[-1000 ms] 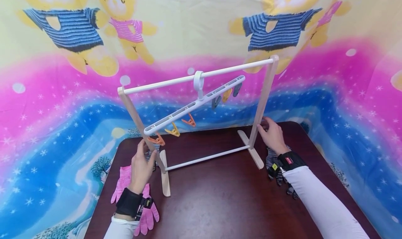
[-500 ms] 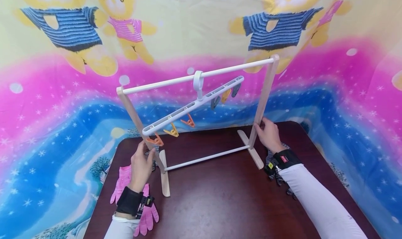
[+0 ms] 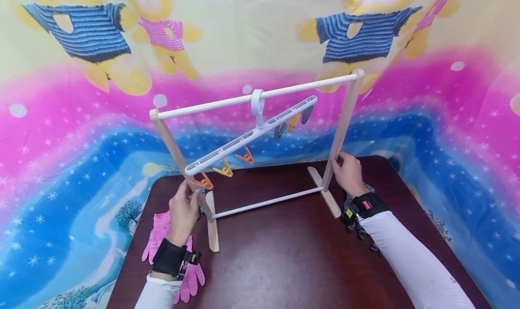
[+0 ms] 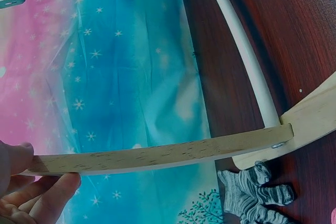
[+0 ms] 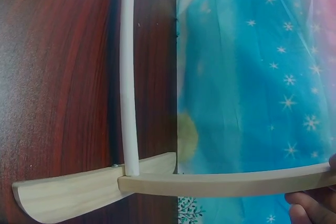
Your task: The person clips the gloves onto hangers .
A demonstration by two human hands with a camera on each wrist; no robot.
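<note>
A small wooden drying rack with white rods stands on the table; its left post (image 3: 169,142) and right post (image 3: 344,119) rise at either side. My left hand (image 3: 183,214) pinches the left post low down, and in the left wrist view its fingers (image 4: 58,195) wrap the wood. On the other side, my right hand (image 3: 349,173) holds the right post between thumb and fingers, partly seen in the right wrist view. From the top rod (image 3: 203,107) hangs a white clip hanger (image 3: 248,140), turned at an angle, bearing orange, yellow and grey clips.
Pink gloves (image 3: 191,284) lie beside and under my left forearm. A grey striped glove (image 4: 254,192) sits behind the left post, and dark gloves (image 3: 359,230) lie under my right wrist. A printed bear curtain (image 3: 260,38) surrounds the brown table (image 3: 276,264).
My right hand has shifted slightly left, its thumb now closer against the right post. My left hand keeps its hold, and the rack stays nearly in place.
</note>
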